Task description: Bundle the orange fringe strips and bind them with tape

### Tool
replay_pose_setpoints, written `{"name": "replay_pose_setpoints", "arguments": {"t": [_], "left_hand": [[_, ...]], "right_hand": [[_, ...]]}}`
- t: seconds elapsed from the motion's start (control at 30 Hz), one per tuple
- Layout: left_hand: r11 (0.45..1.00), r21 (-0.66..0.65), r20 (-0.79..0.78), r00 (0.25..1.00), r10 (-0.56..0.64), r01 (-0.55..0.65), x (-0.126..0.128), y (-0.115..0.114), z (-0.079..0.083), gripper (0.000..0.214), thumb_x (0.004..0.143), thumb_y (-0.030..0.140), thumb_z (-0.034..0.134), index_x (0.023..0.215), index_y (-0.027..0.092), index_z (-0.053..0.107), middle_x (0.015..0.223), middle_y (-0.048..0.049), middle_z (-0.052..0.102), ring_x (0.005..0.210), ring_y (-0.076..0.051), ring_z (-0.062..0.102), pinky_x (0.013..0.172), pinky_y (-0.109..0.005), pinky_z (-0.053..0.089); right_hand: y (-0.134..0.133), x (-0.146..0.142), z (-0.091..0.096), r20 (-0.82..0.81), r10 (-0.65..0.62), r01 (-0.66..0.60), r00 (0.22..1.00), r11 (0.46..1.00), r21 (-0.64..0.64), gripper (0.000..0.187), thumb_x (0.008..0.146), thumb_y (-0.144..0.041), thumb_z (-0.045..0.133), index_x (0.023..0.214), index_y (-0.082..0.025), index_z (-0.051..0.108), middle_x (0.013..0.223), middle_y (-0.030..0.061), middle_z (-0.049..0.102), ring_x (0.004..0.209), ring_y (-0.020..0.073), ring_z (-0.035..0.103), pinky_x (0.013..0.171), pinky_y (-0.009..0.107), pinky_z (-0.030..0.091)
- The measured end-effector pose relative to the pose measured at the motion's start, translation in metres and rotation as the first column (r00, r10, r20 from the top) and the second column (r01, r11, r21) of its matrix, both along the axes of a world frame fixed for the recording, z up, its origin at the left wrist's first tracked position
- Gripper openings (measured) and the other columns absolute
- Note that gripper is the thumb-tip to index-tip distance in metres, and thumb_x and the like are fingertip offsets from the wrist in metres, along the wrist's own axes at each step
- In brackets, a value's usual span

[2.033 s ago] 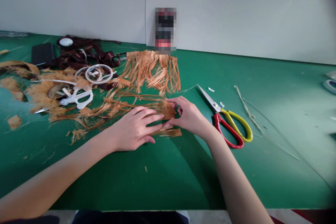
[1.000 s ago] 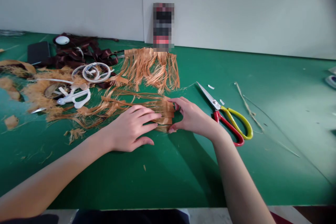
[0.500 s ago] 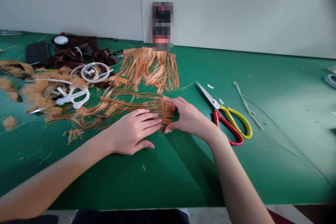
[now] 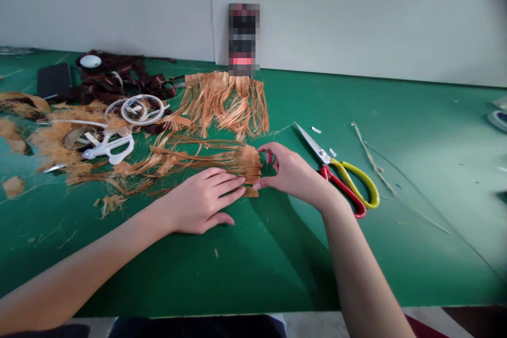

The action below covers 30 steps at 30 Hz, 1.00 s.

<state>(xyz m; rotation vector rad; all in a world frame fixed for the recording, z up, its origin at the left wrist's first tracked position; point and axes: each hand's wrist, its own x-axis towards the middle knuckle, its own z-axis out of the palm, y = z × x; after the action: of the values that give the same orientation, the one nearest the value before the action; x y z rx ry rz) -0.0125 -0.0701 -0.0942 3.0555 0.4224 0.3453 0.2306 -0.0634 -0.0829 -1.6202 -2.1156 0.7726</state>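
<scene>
Fringed orange-brown ribbon strips (image 4: 251, 161) lie side by side on the green table, their uncut ends to the right and loose threads trailing left. My left hand (image 4: 208, 198) rests flat across the threads, fingers stretched out and fingertips at the edge of the uncut ends. Beside those ends is my right hand (image 4: 287, 171), with thumb and fingers apart and nothing between them; its thumb tip is close to the lower strips. A second row of fringed ribbon (image 4: 227, 100) lies farther back.
Scissors with red and yellow handles (image 4: 343, 171) lie open on the right. White-handled scissors (image 4: 113, 147), tape rolls (image 4: 142, 109), frayed fibre (image 4: 59, 137) and dark brown ribbon (image 4: 122, 76) crowd the left. A pixelated upright object (image 4: 243, 39) stands against the wall.
My right hand has drawn back slightly to the right from the ribbon ends, showing more of them. The left hand stays nearly where it was.
</scene>
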Motion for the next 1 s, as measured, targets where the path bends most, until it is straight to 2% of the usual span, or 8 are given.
{"name": "replay_pose_setpoints", "arguments": {"t": [0.23, 0.4, 0.6, 0.77, 1.0], "left_hand": [[0.999, 0.045, -0.005, 1.0, 0.002, -0.002, 0.0009, -0.0001, -0.0019, 0.05, 0.095, 0.041, 0.043, 0.13, 0.007, 0.05, 0.133, -0.0135, 0.055, 0.117, -0.027, 0.054, 0.099, -0.042, 0.038], [0.998, 0.057, -0.001, 1.0, 0.0, 0.0, 0.0008, -0.0003, -0.0028, 0.047, 0.095, 0.04, 0.042, 0.128, 0.008, 0.053, 0.131, -0.0127, 0.057, 0.116, -0.027, 0.055, 0.097, -0.042, 0.04], [0.997, 0.077, 0.004, 1.0, 0.0, 0.0, 0.0001, -0.0006, -0.0045, 0.047, 0.095, 0.04, 0.044, 0.126, 0.006, 0.053, 0.13, -0.013, 0.058, 0.115, -0.027, 0.055, 0.097, -0.041, 0.041], [0.997, 0.071, -0.017, 1.0, 0.005, -0.004, 0.0013, -0.0008, -0.0036, 0.048, 0.095, 0.041, 0.043, 0.128, 0.006, 0.053, 0.13, -0.0131, 0.057, 0.115, -0.027, 0.055, 0.097, -0.042, 0.041], [0.997, 0.08, 0.004, 1.0, 0.007, -0.008, -0.0008, 0.0, -0.0036, 0.046, 0.095, 0.038, 0.044, 0.127, 0.007, 0.053, 0.131, -0.0129, 0.057, 0.115, -0.027, 0.055, 0.097, -0.041, 0.042]], "right_hand": [[0.0015, -0.0003, -0.0027, 0.049, -0.001, 0.004, 0.999, 0.998, -0.061, 0.059, 0.059, -0.033, 0.08, 0.11, -0.019, 0.055, 0.09, 0.0024, 0.056, 0.071, 0.0154, 0.051, 0.06, 0.029, 0.04], [0.0017, 0.0027, -0.003, 0.053, 0.003, 0.0, 0.999, 0.998, -0.055, 0.058, 0.059, -0.035, 0.081, 0.109, -0.02, 0.056, 0.089, 0.0015, 0.056, 0.069, 0.0147, 0.051, 0.06, 0.028, 0.039], [0.0012, 0.0018, -0.0025, 0.01, 0.0, 0.0, 1.0, 0.999, -0.037, 0.047, 0.065, -0.035, 0.078, 0.105, -0.018, 0.059, 0.085, 0.0008, 0.056, 0.068, 0.0138, 0.051, 0.062, 0.028, 0.041], [-0.0005, -0.002, 0.0004, -0.017, 0.09, -0.09, 0.996, 0.996, 0.003, 0.054, 0.062, -0.025, 0.081, 0.113, -0.022, 0.064, 0.085, 0.0, 0.054, 0.074, 0.0144, 0.052, 0.067, 0.028, 0.043], [0.0004, -0.0009, -0.0035, 0.041, 0.099, -0.098, 0.994, 0.994, -0.038, 0.056, 0.061, -0.028, 0.083, 0.114, -0.021, 0.067, 0.084, 0.001, 0.056, 0.074, 0.0152, 0.053, 0.07, 0.029, 0.043]]}}
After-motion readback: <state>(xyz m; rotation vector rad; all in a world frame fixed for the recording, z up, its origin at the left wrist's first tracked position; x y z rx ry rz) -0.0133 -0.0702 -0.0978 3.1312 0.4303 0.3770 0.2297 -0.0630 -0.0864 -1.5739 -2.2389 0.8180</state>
